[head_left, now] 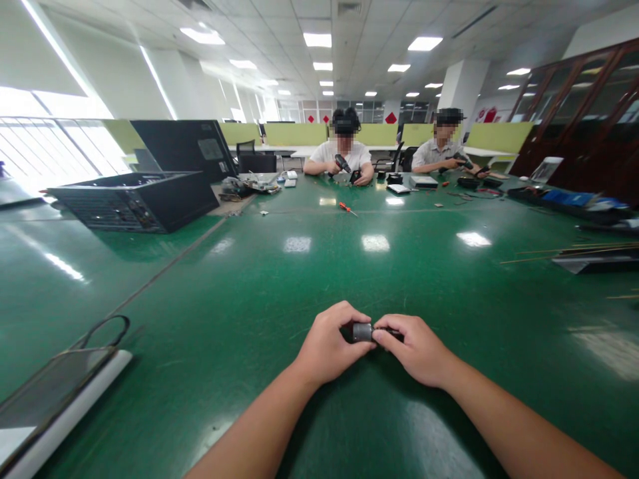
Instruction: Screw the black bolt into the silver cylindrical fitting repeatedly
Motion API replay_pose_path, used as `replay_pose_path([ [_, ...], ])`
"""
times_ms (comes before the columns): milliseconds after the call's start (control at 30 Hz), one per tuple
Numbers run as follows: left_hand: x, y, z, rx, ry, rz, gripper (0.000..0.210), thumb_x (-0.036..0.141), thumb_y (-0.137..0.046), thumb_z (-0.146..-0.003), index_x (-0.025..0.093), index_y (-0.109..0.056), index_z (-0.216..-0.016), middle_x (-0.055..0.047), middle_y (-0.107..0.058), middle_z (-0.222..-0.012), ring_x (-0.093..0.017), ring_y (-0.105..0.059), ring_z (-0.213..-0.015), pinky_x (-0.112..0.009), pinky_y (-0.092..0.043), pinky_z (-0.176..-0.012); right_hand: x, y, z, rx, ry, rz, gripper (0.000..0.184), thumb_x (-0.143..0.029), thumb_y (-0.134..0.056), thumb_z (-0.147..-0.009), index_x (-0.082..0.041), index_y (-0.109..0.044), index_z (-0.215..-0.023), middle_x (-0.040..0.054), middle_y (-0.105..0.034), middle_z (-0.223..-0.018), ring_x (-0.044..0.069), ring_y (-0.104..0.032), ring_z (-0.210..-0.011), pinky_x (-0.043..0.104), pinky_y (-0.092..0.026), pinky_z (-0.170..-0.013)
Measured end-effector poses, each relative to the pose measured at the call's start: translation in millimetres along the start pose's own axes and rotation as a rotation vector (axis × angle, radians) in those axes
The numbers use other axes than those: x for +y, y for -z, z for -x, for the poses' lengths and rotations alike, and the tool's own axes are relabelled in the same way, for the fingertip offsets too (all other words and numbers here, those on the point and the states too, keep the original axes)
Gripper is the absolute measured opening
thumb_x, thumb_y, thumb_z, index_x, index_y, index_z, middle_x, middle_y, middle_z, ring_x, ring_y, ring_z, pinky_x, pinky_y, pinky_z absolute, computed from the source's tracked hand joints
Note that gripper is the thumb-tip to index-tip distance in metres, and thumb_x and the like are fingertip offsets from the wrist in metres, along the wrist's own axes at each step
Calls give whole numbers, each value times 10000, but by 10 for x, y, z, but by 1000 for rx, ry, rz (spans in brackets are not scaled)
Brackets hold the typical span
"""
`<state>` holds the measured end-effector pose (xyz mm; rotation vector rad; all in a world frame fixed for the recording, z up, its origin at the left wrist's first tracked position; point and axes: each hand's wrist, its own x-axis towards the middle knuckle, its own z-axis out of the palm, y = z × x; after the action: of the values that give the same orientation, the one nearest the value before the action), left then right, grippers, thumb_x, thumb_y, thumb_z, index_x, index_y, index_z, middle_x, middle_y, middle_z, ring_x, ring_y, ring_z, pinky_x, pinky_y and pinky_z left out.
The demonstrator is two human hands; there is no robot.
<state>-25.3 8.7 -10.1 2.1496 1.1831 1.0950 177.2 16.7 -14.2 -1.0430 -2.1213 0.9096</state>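
Head view, lower centre: left hand (329, 342) and right hand (418, 349) pinch a grey cylinder (362, 332); screwdriver (345, 207) upper centre, computer case (124, 203) upper left.

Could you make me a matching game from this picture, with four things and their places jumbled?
Things
1. Small grey metallic cylinder
2. Orange-handled screwdriver
3. Black box-shaped computer case
4. Tall dark-brown glass-doored cabinet

Places
A. Right side of the room
B. Glossy green tabletop, left side
C. Between the bare left hand and bare right hand
D. Tabletop, far middle

Pairs: 1-C, 2-D, 3-B, 4-A
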Motion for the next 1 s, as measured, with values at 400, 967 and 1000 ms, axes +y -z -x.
replay_pose_path([
  [400, -99, 72, -53, 132, 52, -5, 291, 110, -778, -688, 214, -681, -942, -21, -674, -911, -185, -620, -850, -303, -470, -735, 55, 77, -22, 127, -72, -16, 207, -347, -552, -919, -199, -691, -879, -18, -608, -701, 143, -542, -652, 257, -381, -624],
  [967, -284, 189, -122, 384, 387, 132, 489, 422, -717, -780, 178, -640, -1197, -81, -724, -1067, -230, -678, -967, -415, -496, -959, 249, 24, -89, 200, -143, -291, 529, -576, -355, -976, -194, -484, -633, -15, -500, -547, 138, -516, -548, 264, -412, -600],
  [1000, -283, 187, -117, 368, 397, 187, 483, 419, -730, -766, 170, -645, -1171, -88, -725, -1072, -234, -680, -989, -414, -496, -972, 247, 16, -98, 186, -150, -272, 517, -571, -367, -972, -193, -491, -643, -18, -504, -552, 136, -518, -550, 261, -410, -598],
])
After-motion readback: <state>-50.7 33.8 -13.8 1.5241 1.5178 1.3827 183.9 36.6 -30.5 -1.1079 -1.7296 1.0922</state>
